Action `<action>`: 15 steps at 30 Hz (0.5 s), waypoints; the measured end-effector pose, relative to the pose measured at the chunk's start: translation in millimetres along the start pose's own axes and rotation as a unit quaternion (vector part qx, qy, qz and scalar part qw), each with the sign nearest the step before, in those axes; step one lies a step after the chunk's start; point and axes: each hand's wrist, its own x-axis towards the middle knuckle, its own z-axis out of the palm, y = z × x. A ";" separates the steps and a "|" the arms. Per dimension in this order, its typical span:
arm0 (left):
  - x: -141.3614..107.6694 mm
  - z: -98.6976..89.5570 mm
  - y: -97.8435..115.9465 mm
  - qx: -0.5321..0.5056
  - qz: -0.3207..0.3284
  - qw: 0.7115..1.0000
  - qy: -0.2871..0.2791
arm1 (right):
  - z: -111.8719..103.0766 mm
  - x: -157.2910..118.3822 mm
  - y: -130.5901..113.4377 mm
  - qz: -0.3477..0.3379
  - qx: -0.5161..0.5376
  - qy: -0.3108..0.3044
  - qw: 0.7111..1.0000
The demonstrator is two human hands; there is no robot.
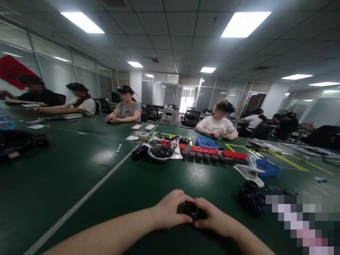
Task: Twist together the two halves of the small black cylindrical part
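A small black ring-shaped part (191, 209) with a round opening facing up is held between both hands, low in the middle of the head view. My left hand (171, 209) grips its left side, thumb in front and fingers behind. On its right side, my right hand (209, 216) closes thumb and fingers round it. Several similar black round parts (251, 198) lie in a pile on the green table (106, 198), to the right of my right hand.
Beyond my hands lie a round metal-rimmed part (160, 153), red socket strips (204, 153), a white stand (249, 171) and blue trays (206, 142). A wrench (119, 148) lies left. Several people sit round the table; a blurred patch covers the lower right.
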 end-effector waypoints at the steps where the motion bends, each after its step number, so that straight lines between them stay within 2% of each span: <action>1: -0.4 1.1 -0.5 -0.004 0.000 1.000 0.003 | 1.2 0.5 1.7 0.008 -0.003 0.011 1.000; 3: -1.5 4.4 0.7 -0.007 -0.012 1.000 0.016 | 8.1 2.0 1.4 0.031 -0.040 0.053 0.997; 5: -3.0 8.8 4.5 0.009 -0.050 0.998 0.045 | 18.5 3.5 -4.0 0.052 -0.121 0.100 0.986; 9: -5.1 16.1 13.7 0.058 -0.119 0.984 0.118 | 36.1 4.9 -20.8 0.082 -0.270 0.178 0.943; 12: -5.4 15.9 14.5 0.071 -0.101 0.985 0.123 | 38.8 4.4 -24.3 0.082 -0.291 0.193 0.934; 15: -5.7 11.2 9.4 0.056 -0.054 0.993 0.085 | 32.1 3.3 -17.0 0.057 -0.246 0.170 0.953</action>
